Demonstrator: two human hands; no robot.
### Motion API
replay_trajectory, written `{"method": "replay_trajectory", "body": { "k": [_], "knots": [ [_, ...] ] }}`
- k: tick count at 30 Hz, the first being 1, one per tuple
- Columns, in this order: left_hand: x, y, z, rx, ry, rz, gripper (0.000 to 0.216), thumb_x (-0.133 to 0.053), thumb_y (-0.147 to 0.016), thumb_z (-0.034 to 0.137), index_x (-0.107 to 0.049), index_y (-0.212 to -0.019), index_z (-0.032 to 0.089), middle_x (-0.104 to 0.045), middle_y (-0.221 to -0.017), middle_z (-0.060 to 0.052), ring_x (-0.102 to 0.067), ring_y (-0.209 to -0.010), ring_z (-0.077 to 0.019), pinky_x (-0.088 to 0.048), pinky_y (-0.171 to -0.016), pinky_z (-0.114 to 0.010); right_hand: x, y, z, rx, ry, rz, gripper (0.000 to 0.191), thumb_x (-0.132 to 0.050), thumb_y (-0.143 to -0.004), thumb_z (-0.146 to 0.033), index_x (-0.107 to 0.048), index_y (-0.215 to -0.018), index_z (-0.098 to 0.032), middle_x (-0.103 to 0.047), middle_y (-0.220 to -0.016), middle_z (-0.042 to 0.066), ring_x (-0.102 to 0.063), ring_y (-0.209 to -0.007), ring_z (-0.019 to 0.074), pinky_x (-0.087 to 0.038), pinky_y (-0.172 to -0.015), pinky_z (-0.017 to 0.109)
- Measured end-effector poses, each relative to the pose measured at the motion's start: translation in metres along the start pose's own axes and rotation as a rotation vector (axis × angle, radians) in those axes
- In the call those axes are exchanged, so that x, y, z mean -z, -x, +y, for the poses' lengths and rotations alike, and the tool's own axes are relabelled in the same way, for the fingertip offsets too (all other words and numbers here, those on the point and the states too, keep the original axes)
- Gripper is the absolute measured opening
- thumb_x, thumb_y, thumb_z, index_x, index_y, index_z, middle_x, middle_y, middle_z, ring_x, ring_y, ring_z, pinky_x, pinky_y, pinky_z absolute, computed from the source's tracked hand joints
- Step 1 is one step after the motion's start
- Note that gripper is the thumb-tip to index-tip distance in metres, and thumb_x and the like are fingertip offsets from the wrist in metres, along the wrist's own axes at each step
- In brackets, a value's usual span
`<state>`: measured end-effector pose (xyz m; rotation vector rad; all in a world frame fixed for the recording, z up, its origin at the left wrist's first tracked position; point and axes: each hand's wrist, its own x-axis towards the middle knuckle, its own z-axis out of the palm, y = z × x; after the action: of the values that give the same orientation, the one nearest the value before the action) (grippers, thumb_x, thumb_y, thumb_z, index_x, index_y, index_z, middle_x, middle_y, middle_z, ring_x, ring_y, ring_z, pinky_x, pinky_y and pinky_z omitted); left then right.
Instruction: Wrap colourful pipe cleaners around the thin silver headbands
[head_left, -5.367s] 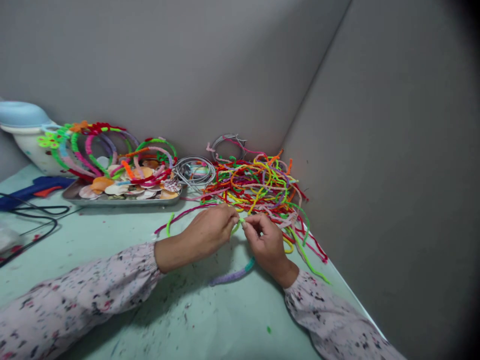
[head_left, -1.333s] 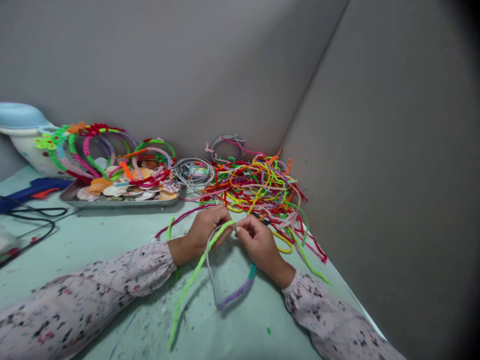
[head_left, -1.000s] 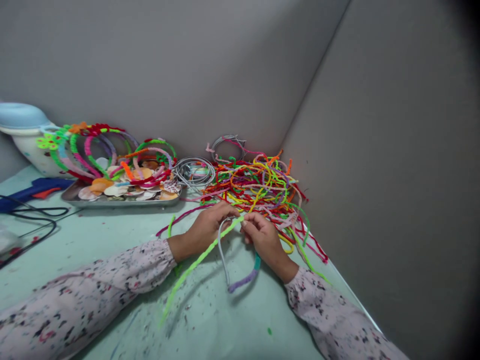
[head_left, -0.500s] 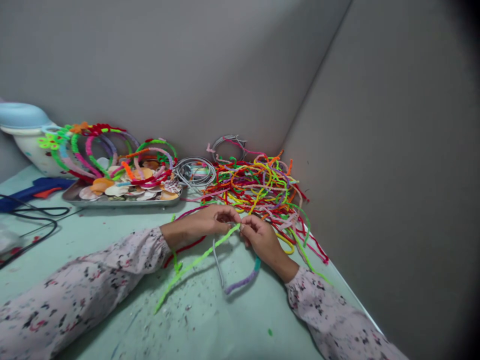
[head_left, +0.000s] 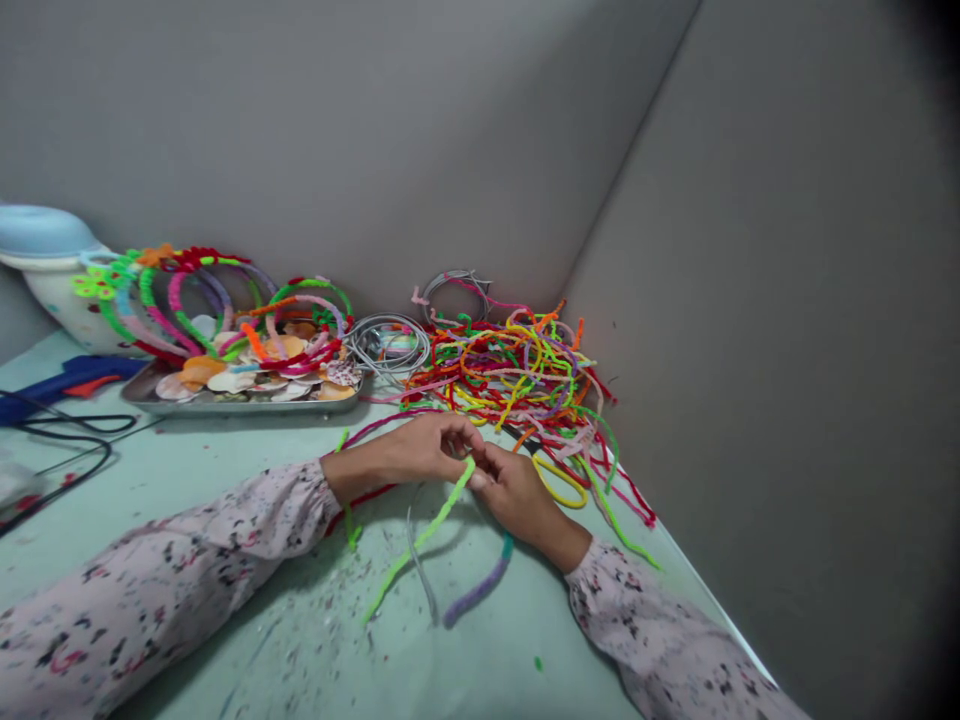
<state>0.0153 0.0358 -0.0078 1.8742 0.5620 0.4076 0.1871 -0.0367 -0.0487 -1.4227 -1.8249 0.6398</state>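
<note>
My left hand (head_left: 426, 448) and my right hand (head_left: 525, 497) meet fingertip to fingertip above the table. Between them is the upper end of a lime-green pipe cleaner (head_left: 420, 543), pinched by my left thumb and finger; its long tail slants down to the left. Bare grey wire (head_left: 421, 572) hangs below my left hand. From under my closed right hand comes a length wrapped in teal and purple pipe cleaner (head_left: 478, 597), curving down toward the wire's end. The join at the fingertips is mostly hidden.
Behind my hands lies a heap of coloured pipe cleaners (head_left: 517, 365), with yellow-handled scissors (head_left: 561, 482) at its front. Coiled grey wire (head_left: 386, 345) sits beside a metal tray (head_left: 247, 408) of shells and fuzzy hoops (head_left: 180, 300). A blue glue gun (head_left: 67, 385) and black cord (head_left: 75, 427) are left.
The lime-green tail has swung right and steeper. The bare wire and purple end have dropped slightly, and my right hand has rolled over, its thumb now at the green end.
</note>
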Motion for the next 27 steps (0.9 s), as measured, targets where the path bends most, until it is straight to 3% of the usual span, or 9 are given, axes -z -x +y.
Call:
{"method": "replay_trajectory", "body": {
  "k": [8,12,15,19,22,27],
  "knots": [
    [0.006,0.005,0.006,-0.022,0.178,0.163,0.034,-0.059,-0.081,0.04,-0.061,-0.107,0.018,-0.063,-0.104,-0.006,-0.057,-0.095,-0.0191,-0.043,-0.084,-0.032,-0.001,0.002,0.001,0.013,-0.031,0.006,0.01,-0.053,-0.083,-0.02,-0.062,-0.081,-0.018,-0.06,-0.066,-0.002,-0.051,-0.058,0.0114,-0.038,-0.057,0.021],
    [0.009,0.005,-0.001,-0.052,0.152,0.077,0.049,-0.068,-0.075,0.039,-0.054,-0.119,0.021,-0.059,-0.112,-0.007,-0.055,-0.103,-0.0203,-0.044,-0.086,-0.032,-0.001,0.003,0.001,-0.025,-0.027,0.051,0.011,-0.053,-0.084,-0.022,-0.062,-0.083,-0.018,-0.059,-0.065,-0.002,-0.051,-0.058,0.0117,-0.037,-0.056,0.021],
    [0.008,0.003,-0.007,-0.047,-0.048,0.059,0.056,-0.077,-0.063,0.031,-0.055,-0.113,0.019,-0.06,-0.105,-0.006,-0.057,-0.092,-0.0187,-0.045,-0.078,-0.03,0.0,0.001,0.001,-0.056,-0.021,0.102,0.012,-0.053,-0.085,-0.025,-0.063,-0.085,-0.018,-0.06,-0.066,-0.002,-0.051,-0.057,0.012,-0.036,-0.054,0.022],
    [0.003,0.001,-0.017,-0.061,-0.281,0.186,0.03,-0.068,-0.071,0.03,-0.057,-0.096,0.017,-0.06,-0.084,-0.001,-0.053,-0.071,-0.0132,-0.041,-0.062,-0.024,0.001,0.0,-0.002,-0.073,-0.02,0.153,0.012,-0.053,-0.085,-0.025,-0.062,-0.084,-0.018,-0.061,-0.068,-0.001,-0.052,-0.058,0.0119,-0.036,-0.054,0.022],
    [0.0,-0.001,-0.022,-0.057,-0.318,0.185,0.019,-0.063,-0.076,0.033,-0.059,-0.084,0.017,-0.058,-0.074,0.001,-0.051,-0.064,-0.0119,-0.037,-0.056,-0.022,0.002,0.0,-0.005,-0.058,-0.008,0.161,0.012,-0.052,-0.085,-0.024,-0.063,-0.084,-0.018,-0.061,-0.067,-0.001,-0.052,-0.057,0.0119,-0.036,-0.054,0.022],
    [0.0,-0.003,-0.023,-0.042,-0.325,0.231,0.025,-0.062,-0.077,0.041,-0.062,-0.08,0.015,-0.06,-0.073,-0.001,-0.051,-0.063,-0.0126,-0.035,-0.054,-0.022,0.003,0.001,-0.007,-0.045,0.02,0.163,0.012,-0.052,-0.084,-0.022,-0.063,-0.086,-0.018,-0.063,-0.069,0.0,-0.053,-0.06,0.0125,-0.037,-0.054,0.022]
  ]
}}
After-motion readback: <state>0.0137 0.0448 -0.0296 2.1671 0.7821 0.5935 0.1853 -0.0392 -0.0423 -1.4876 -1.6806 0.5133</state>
